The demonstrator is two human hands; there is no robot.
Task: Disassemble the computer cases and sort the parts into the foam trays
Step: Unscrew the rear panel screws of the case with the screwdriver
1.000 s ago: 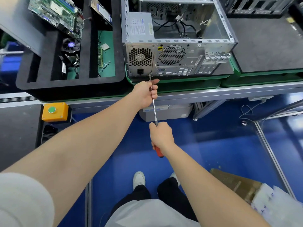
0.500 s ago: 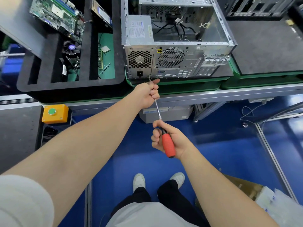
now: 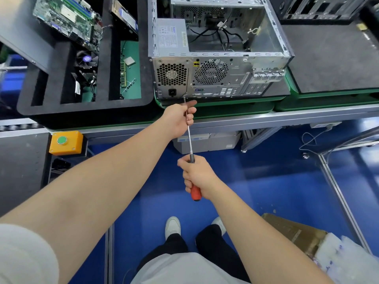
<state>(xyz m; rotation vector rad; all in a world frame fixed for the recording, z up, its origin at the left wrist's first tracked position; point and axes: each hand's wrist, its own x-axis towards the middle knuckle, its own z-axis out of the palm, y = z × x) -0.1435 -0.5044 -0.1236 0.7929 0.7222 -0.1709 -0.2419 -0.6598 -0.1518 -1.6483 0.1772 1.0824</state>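
Note:
An open grey computer case [image 3: 217,78] lies on a green pallet with its rear panel facing me; the power supply [image 3: 171,35] sits inside at its left. A long screwdriver [image 3: 189,138] with a red handle points at the lower rear panel near the power socket. My right hand [image 3: 198,177] grips the handle. My left hand [image 3: 180,117] holds the shaft near its tip, just below the case. To the left a black foam tray [image 3: 51,78] holds a motherboard [image 3: 65,19], a cooler fan [image 3: 87,59] and small parts.
A second pallet with a dark mat [image 3: 332,58] lies to the right, another case [image 3: 320,9] behind it. A yellow box with a green button [image 3: 65,142] hangs on the bench's front left. On the blue floor at lower right lies cardboard [image 3: 293,230].
My right hand turned back over the red handle, from palm-up half a second ago to knuckles-up. The screwdriver tip and my left hand stayed at the rear panel.

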